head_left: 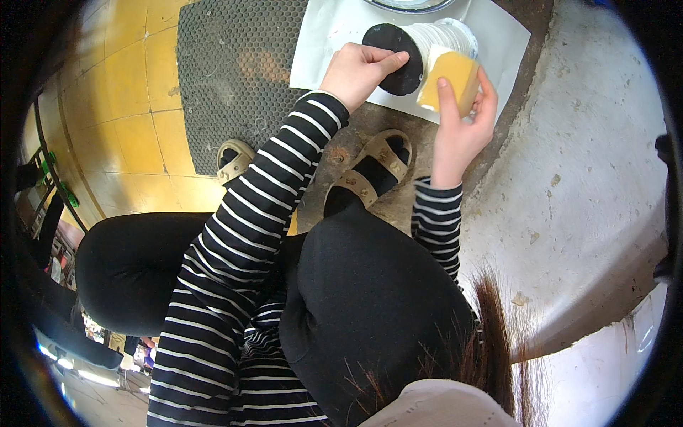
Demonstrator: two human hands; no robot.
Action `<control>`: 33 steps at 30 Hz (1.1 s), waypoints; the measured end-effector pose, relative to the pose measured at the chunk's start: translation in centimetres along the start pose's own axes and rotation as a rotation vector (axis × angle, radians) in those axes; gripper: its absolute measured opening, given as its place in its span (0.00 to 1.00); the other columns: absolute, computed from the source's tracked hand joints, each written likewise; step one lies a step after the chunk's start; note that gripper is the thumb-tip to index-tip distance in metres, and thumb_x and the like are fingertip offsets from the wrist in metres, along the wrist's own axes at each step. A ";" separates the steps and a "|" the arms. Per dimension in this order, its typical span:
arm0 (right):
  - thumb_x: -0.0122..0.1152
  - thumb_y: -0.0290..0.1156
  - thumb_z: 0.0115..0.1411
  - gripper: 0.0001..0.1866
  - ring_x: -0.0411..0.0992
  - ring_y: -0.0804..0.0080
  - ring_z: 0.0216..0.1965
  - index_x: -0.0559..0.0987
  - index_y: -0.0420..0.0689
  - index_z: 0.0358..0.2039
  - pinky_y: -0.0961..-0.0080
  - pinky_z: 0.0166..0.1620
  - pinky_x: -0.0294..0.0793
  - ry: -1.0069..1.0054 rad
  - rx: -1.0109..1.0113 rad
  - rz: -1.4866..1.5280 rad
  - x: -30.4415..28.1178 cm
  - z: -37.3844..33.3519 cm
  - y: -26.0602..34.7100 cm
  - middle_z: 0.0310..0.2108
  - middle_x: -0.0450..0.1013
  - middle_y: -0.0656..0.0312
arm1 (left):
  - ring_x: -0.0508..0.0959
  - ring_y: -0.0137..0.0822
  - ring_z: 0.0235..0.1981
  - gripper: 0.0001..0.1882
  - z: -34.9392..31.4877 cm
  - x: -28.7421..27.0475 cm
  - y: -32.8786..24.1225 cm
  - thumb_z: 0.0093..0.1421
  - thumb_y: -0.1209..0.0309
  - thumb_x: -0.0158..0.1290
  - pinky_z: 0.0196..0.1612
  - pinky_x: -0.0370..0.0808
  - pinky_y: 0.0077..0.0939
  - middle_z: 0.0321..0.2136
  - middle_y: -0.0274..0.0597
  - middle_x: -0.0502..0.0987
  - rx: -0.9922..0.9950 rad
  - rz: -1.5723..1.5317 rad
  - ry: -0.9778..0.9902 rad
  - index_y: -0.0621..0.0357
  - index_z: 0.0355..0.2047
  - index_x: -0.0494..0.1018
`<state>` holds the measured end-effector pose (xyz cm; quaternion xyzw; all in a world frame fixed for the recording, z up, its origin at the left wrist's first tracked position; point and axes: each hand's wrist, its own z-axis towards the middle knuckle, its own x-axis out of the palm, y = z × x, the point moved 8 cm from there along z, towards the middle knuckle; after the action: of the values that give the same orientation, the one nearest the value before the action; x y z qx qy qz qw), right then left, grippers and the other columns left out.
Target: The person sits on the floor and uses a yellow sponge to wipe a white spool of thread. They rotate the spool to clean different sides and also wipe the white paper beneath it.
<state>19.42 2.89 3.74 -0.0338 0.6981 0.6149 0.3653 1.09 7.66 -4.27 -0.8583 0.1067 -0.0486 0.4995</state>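
A spool-shaped piece point(427, 39) lies on its side over a white sheet point(327, 43). Its white ridged body ends in a flat black disc point(393, 60) on the left. My left hand point(361, 73) pinches that disc, thumb on its face and the other fingers curled near its edge. In my right hand point(466, 121) is a yellow sponge point(455, 77) with whitish edges, gripped between thumb and fingers. The sponge is up against the white body or just in front of it; I cannot tell if they touch. It hides part of the ridged side.
At the top edge, a round rimmed vessel point(409, 7) is partly cut off. A dark textured mat point(228, 78) lies left of the sheet, beside yellow floor tiles point(135, 99). My sandalled foot point(377, 171) is just below the sheet. A pale, stained surface point(562, 178) extends to the right.
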 end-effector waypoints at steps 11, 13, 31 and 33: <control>0.71 0.36 0.50 0.25 0.79 0.57 0.40 0.77 0.43 0.48 0.67 0.47 0.75 -0.049 0.062 -0.065 0.4 5.4 -0.8 0.39 0.79 0.52 | 0.80 0.39 0.24 0.21 -0.7 -0.4 -1.7 0.58 0.54 0.57 0.35 0.76 0.30 0.21 0.49 0.80 0.018 0.317 -0.010 0.60 0.36 0.82; 0.71 0.36 0.50 0.24 0.79 0.58 0.39 0.77 0.44 0.48 0.68 0.47 0.74 0.037 -0.047 -0.099 0.5 3.5 1.4 0.39 0.79 0.52 | 0.80 0.41 0.24 0.20 -0.8 -0.6 -2.0 0.58 0.53 0.56 0.35 0.76 0.31 0.20 0.49 0.80 0.028 0.381 0.013 0.59 0.36 0.82; 0.67 0.50 0.50 0.26 0.78 0.60 0.38 0.81 0.54 0.49 0.68 0.47 0.72 0.017 -0.031 -0.461 0.1 7.8 -2.4 0.36 0.80 0.55 | 0.80 0.42 0.23 0.19 -1.1 1.4 -4.2 0.59 0.52 0.56 0.31 0.76 0.31 0.22 0.46 0.81 0.277 0.754 0.152 0.55 0.34 0.83; 0.67 0.51 0.50 0.26 0.78 0.59 0.38 0.81 0.54 0.48 0.68 0.48 0.72 0.006 -0.039 -0.519 0.1 8.0 -2.8 0.37 0.80 0.54 | 0.80 0.42 0.24 0.18 -1.2 1.3 -4.1 0.59 0.52 0.56 0.32 0.76 0.32 0.23 0.45 0.81 0.287 0.778 0.155 0.55 0.33 0.83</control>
<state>24.47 9.34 1.55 -0.2207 0.6551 0.5139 0.5080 2.64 8.35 -0.12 -0.6697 0.4522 0.0647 0.5856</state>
